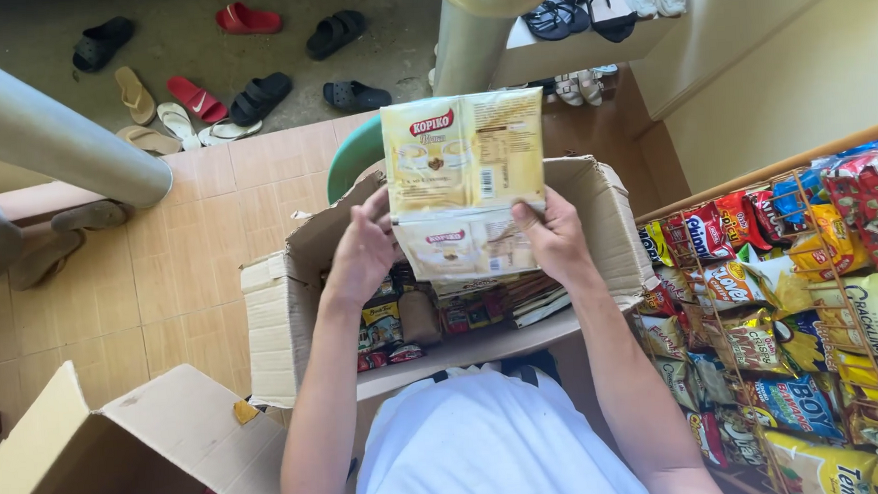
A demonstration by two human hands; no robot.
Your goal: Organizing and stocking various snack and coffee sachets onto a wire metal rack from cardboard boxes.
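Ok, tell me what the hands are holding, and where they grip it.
Both hold a strip of cream sachets above the box: left hand and right hand pinch its side edges.

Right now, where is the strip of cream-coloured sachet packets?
In the head view, the strip of cream-coloured sachet packets is at centre, held up between the left hand and right hand, above the open brown cardboard box.

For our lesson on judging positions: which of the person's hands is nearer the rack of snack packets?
Right. The right hand holds the cream sachet strip on the side facing the snack rack; the left hand grips the strip's far edge, farther from it.
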